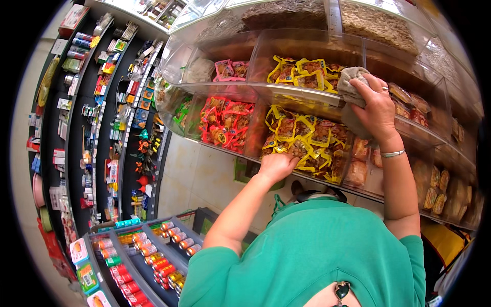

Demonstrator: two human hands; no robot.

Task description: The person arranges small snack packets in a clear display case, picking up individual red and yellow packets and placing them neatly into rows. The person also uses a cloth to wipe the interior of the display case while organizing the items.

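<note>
My right hand [373,100] grips a crumpled grey-brown cloth [352,85] against the front edge of the upper row of clear plastic bins. Part of the cloth hangs below that edge. My left hand [277,167], its fingers curled, rests at the front rim of a lower bin of yellow-edged snack packets [303,132]; whether it grips the rim or a packet cannot be made out. Behind the cloth, more yellow-edged packets [307,73] fill an upper bin. A pale label strip [303,95] runs along the edge left of the cloth.
Red snack packets [226,122] and wrapped pastries [358,161] sit in neighbouring lower bins. Seeds [378,25] lie in bins at the top. Black shelves with small goods [111,115] stand at left across a tiled floor [184,165]. A rack of drink cans [153,249] is at lower left.
</note>
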